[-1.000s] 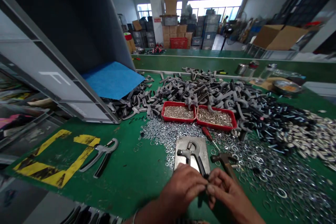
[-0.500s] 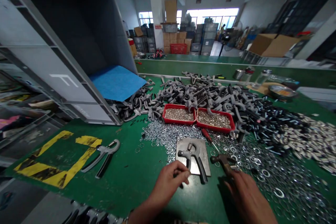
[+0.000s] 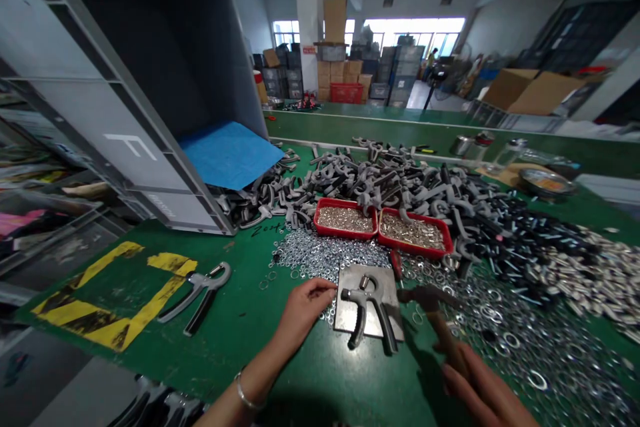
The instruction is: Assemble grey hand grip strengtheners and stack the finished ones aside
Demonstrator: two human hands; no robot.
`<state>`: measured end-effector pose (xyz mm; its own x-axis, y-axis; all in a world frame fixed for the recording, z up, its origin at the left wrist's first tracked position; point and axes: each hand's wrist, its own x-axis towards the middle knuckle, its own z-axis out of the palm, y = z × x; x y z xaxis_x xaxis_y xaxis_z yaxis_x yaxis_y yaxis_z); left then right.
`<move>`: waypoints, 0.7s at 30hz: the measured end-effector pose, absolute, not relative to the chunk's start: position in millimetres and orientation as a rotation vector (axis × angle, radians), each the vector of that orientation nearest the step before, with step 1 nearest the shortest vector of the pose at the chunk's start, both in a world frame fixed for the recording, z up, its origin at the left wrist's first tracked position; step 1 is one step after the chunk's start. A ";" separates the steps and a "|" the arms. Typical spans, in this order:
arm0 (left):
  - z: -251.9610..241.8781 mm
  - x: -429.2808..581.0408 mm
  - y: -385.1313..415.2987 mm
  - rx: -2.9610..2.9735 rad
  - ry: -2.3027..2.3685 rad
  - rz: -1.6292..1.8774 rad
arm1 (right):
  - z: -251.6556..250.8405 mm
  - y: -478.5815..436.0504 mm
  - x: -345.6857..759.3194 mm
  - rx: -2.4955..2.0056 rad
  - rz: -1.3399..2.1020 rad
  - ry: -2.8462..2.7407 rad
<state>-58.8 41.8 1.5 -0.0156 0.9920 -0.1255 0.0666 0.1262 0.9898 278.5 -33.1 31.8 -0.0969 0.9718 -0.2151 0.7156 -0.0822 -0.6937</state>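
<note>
A grey and black hand-grip assembly (image 3: 369,307) lies on a small metal plate (image 3: 350,320) near the front of the green bench. My left hand (image 3: 303,310) rests at the plate's left edge, fingertips pinched among the loose washers (image 3: 320,257). What they pinch is too small to name. My right hand (image 3: 480,390) grips the wooden handle of a hammer (image 3: 440,320), its head raised just right of the plate. A red-handled screwdriver (image 3: 395,263) lies behind the plate.
Two red trays (image 3: 383,225) of small metal parts sit behind the plate. A pile of grey grip parts (image 3: 390,180) spreads across the bench, with black and silver pieces (image 3: 560,253) at right. A tipped grey crate (image 3: 130,93) stands left. A finished grip (image 3: 200,290) lies by yellow tape.
Both hands left the grip assembly's handles. My left hand moved to the washers at the plate's left edge. My right hand took the hammer by its handle and lifted it.
</note>
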 end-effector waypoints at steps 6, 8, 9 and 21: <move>0.3 -68.3 47.2 1.183 1.297 0.995 | 49.7 -4.7 236.1 -1.713 0.973 -2.002; 1.0 -73.6 48.2 1.282 1.358 0.959 | 47.9 4.9 231.3 -1.735 0.906 -2.086; 2.1 -76.2 48.8 1.320 1.392 0.936 | 46.9 8.6 230.0 -1.752 0.916 -2.136; 13.6 -44.1 89.0 2.000 1.375 0.622 | 22.2 13.4 242.4 -1.764 1.088 -2.015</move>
